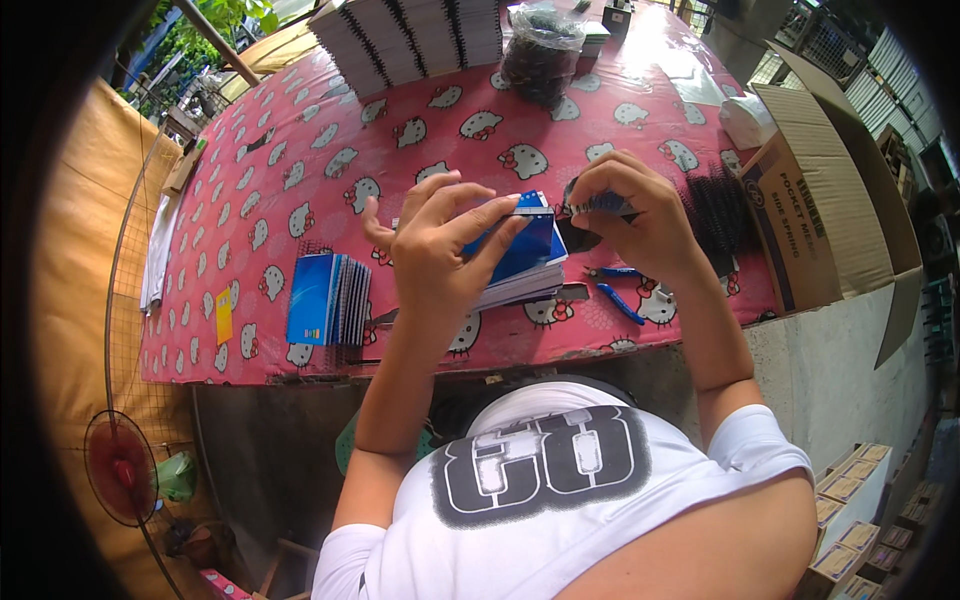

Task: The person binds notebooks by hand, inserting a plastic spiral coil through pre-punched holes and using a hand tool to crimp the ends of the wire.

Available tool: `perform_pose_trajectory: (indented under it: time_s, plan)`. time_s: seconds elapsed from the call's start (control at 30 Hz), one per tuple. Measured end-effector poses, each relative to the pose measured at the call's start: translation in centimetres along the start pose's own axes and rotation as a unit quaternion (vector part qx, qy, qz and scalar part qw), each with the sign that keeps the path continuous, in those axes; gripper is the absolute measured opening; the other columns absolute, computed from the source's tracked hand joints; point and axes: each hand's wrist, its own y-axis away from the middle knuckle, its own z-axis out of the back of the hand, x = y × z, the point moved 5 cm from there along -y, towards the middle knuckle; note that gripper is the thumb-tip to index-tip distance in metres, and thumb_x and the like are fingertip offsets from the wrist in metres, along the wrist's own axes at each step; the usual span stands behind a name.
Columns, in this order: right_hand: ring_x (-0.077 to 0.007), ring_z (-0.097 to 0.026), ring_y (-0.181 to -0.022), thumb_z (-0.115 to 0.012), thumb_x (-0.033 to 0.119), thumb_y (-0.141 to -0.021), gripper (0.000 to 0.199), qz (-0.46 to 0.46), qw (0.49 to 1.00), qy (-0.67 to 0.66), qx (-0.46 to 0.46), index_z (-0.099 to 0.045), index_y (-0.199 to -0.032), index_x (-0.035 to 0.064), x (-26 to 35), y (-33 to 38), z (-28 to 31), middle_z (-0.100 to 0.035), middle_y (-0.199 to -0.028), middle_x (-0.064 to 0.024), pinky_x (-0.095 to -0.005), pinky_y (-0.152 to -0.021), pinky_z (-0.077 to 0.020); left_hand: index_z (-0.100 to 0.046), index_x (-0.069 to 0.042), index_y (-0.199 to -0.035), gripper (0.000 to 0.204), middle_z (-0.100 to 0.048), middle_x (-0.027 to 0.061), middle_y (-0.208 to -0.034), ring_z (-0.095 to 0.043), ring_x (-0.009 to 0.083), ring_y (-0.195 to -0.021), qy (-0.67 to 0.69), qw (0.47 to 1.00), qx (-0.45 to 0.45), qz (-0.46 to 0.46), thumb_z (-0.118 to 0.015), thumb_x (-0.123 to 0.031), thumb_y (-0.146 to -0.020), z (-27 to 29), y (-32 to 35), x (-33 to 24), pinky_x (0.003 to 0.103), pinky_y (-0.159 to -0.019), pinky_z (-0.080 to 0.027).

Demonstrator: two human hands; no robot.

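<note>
My left hand [440,245] grips a small blue-covered notebook [525,245] by its top edge, holding it upright over a low stack of loose booklets [520,285]. My right hand [635,215] pinches a black spiral binding coil [600,205] at the notebook's right edge. Both hands work above the pink patterned tablecloth [330,150]. A pair of blue-handled pliers [620,295] lies just below my right hand.
A pile of bound blue notebooks [328,300] lies left of my hands. Black coils [720,205] are heaped beside an open cardboard box [830,190] on the right. Stacked notebooks [400,35] and a bag of black coils [540,50] sit at the far edge. A red fan [120,470] stands lower left.
</note>
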Motion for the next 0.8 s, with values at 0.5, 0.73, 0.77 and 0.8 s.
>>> perform_pose_trajectory:
  time_s: [0.5,0.73,0.77,0.8]
  plan:
    - [-0.0299,-0.064,-0.082,-0.061,0.020,-0.087,0.022,0.027,0.984,0.171,0.034,-0.059,-0.104,0.0064,1.4,-0.3,-2.2,-0.063,-0.086,-0.0106,-0.0391,-0.065,-0.0497,-0.073,-0.006,-0.089,0.020,-0.069,0.0055,-0.081,-0.062,0.0171,-0.079,0.097,0.995,-0.016,0.025,-0.079,-0.010,-0.070,-0.4,1.1,1.0,0.031,-0.073,-0.046]
    - [-0.0343,-0.055,-0.112,-0.073,0.023,-0.076,0.054,-0.292,0.868,0.376,0.141,-0.054,-0.124,0.0079,-19.2,4.9,4.9,-0.058,-0.120,-0.0203,-0.0412,-0.095,-0.0442,-0.074,-0.008,-0.088,0.019,-0.070,0.0041,-0.081,-0.062,0.0172,-0.079,0.124,0.992,-0.012,-0.003,-0.080,-0.013,-0.071,-0.5,0.4,0.9,0.032,-0.077,-0.043]
    - [-0.0345,-0.055,-0.112,-0.077,0.026,-0.071,0.063,-0.278,0.865,0.387,0.155,-0.052,-0.125,0.0066,-20.5,6.0,4.1,-0.059,-0.119,-0.0186,-0.0416,-0.095,-0.0448,-0.074,-0.008,-0.089,0.020,-0.070,0.0040,-0.082,-0.062,0.0173,-0.079,0.126,0.992,-0.010,-0.006,-0.080,-0.013,-0.071,-0.7,0.5,1.0,0.032,-0.077,-0.043]
    - [-0.0347,-0.054,-0.113,-0.081,0.029,-0.066,0.071,-0.263,0.862,0.399,0.168,-0.050,-0.126,0.0053,-21.7,6.9,3.4,-0.060,-0.118,-0.0169,-0.0421,-0.094,-0.0453,-0.073,-0.008,-0.088,0.020,-0.070,0.0039,-0.082,-0.062,0.0175,-0.080,0.125,0.992,-0.012,-0.007,-0.080,-0.014,-0.070,-0.7,0.4,1.0,0.032,-0.077,-0.043]
